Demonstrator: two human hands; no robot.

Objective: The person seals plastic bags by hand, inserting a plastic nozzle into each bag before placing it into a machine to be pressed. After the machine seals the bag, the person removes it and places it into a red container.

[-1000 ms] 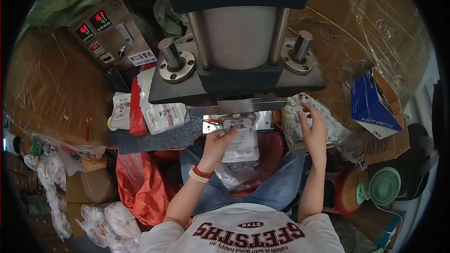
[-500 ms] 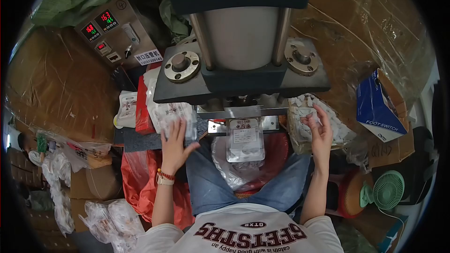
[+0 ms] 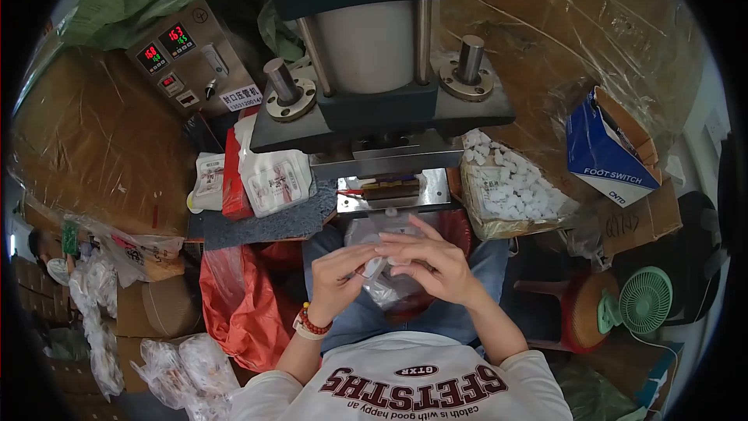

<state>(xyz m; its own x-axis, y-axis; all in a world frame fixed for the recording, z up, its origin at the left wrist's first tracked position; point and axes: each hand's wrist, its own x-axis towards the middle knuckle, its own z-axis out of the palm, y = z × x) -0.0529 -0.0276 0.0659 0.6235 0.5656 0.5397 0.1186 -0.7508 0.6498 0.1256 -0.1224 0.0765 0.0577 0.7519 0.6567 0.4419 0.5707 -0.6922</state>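
My left hand (image 3: 336, 277) and my right hand (image 3: 438, 263) meet above my lap, over a clear plastic bag (image 3: 389, 293) in a red basin (image 3: 465, 231). Their fingers overlap around something small and whitish, which they largely hide. On my left hand the fingers are bent and close together. My right hand has its thumb curled in by the whitish thing and one finger raised. Just beyond them stands the press (image 3: 382, 121), its lower metal plate (image 3: 438, 189) bare of any pouch.
Printed white pouches (image 3: 279, 181) lie on the grey mat (image 3: 257, 226) at left, beside a red box (image 3: 235, 179). At right are a tray of small white pieces (image 3: 518, 187), a blue carton (image 3: 604, 152), a stool (image 3: 586, 312) and a green fan (image 3: 645, 300).
My left hand has left the pouch stack and my right hand the white pieces; both came together over my lap. The pouch at the press is gone from there. The press posts protrude more.
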